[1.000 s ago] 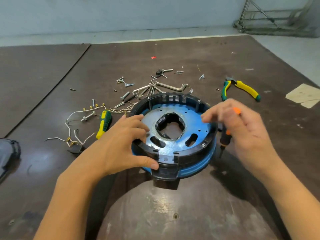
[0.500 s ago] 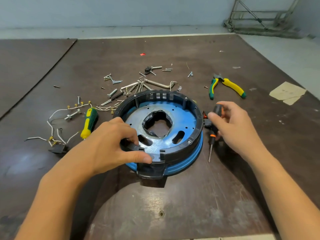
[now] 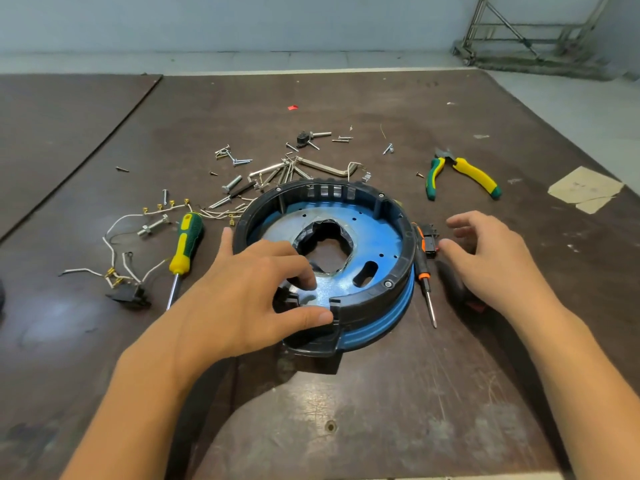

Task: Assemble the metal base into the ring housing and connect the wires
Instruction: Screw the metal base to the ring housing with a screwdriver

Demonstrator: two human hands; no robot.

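The black ring housing [image 3: 398, 271] lies on the table with the blue metal base [image 3: 374, 233] seated inside it. My left hand [image 3: 249, 292] rests on the housing's near-left rim, thumb along the front edge and fingertips on the base near its central hole. My right hand [image 3: 491, 251] hovers just right of the housing, fingers loosely spread and holding nothing. A small black-and-orange screwdriver [image 3: 424, 271] lies on the table between the housing and my right hand. White wires [image 3: 114, 247] with brass terminals lie at the left, joined to a black switch [image 3: 130, 296].
A green-yellow screwdriver [image 3: 183, 247] lies left of the housing. Loose screws, bolts and hex keys [image 3: 291, 168] are scattered behind it. Green-yellow pliers [image 3: 460, 173] lie at the back right, a small black connector [image 3: 429, 242] by my right fingers, and a paper scrap [image 3: 585, 188] far right.
My right hand let go of the small screwdriver, which now lies on the table beside the housing, and has opened. My left hand stays on the housing rim.
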